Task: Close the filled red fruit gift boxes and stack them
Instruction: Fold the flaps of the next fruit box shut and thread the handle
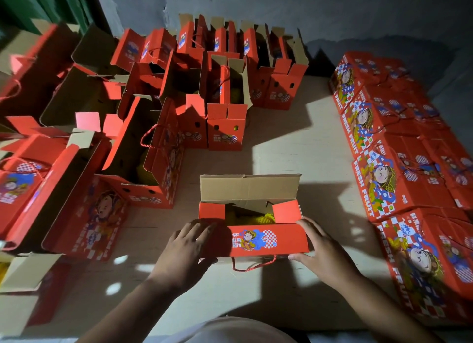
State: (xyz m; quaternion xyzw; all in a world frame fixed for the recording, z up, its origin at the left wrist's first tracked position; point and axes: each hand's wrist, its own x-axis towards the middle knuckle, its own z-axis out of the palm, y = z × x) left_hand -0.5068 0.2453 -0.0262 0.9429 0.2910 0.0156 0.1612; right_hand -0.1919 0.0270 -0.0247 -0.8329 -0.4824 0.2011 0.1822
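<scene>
A red fruit gift box [256, 239] stands on the floor right in front of me, its far cardboard flap upright and both small side flaps folded in. Yellow netted fruit [263, 217] shows through the gap. The near printed flap is folded partly over the opening, with a red rope handle [253, 264] hanging below it. My left hand [189, 245] presses on that flap's left end. My right hand [320, 248] grips its right end and the box's corner.
Closed red boxes [399, 178] lie in rows along the right. Several open boxes [225, 104] with raised flaps crowd the back and left, against a grey wall [281, 4]. Pale bare floor [294, 143] separates the two groups.
</scene>
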